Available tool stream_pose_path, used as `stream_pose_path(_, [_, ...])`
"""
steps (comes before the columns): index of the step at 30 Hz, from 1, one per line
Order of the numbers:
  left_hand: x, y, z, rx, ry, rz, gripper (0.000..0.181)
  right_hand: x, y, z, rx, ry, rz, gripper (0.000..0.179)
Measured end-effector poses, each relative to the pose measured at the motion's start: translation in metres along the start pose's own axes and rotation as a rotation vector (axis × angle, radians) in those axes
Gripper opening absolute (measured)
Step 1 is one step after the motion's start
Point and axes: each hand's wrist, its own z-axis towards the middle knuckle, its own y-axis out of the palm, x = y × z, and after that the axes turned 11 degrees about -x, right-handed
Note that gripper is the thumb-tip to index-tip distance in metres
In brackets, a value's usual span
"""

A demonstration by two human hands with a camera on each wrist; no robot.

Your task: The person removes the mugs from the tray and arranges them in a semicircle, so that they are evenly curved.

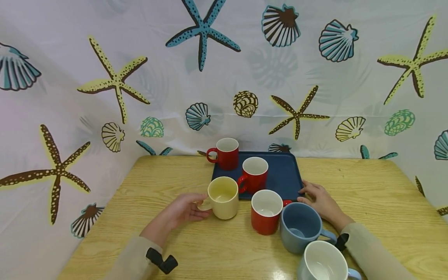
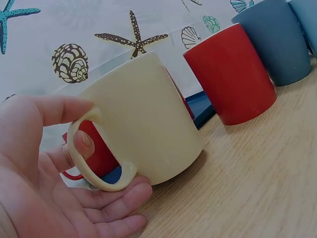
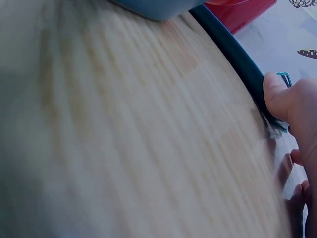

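My left hand point(image 1: 190, 208) pinches the handle of a pale yellow mug point(image 2: 143, 116), thumb and fingers about the loop. The mug is upright at the tray's front left; I cannot tell whether its base touches the table. At the right front corner of a dark blue tray point(image 1: 281, 175), my right hand point(image 1: 322, 202) grips the rim, with the thumb point(image 3: 276, 96) against the edge. One red mug point(image 1: 228, 159) stands at the tray's back left. A second red mug point(image 1: 254, 181) is nearer its front, partly hidden by the yellow mug in the left wrist view.
In front of the tray stands a third red mug point(image 1: 265, 221), beside a blue mug point(image 1: 297, 237). A light blue mug with a white inside point(image 1: 325, 260) is nearest me, cut off by the frame. Behind the wooden table point(image 1: 168, 175) hangs a seashell-print cloth point(image 1: 224, 85).
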Motion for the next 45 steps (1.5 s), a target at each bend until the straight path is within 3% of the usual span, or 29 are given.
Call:
stream_pose_path(10, [-0.004, 0.008, -0.002, -0.073, -0.032, -0.002, 0.027, 0.002, 0.000, 0.000, 0.001, -0.018, -0.004, 0.040])
stream_pose_path(24, [-0.002, 0.020, -0.001, -0.109, -0.072, 0.032, 0.029, 0.002, -0.002, 0.000, 0.004, -0.011, -0.007, 0.041])
stream_pose_path(37, [-0.006, 0.021, 0.005, -0.154, -0.076, 0.042, 0.030, 0.005, 0.000, 0.001, 0.011, -0.022, -0.006, 0.039])
stream_pose_path(45, [-0.010, 0.015, 0.008, -0.213, -0.084, 0.035, 0.029, 0.004, 0.002, 0.001, 0.005, -0.013, 0.014, 0.039])
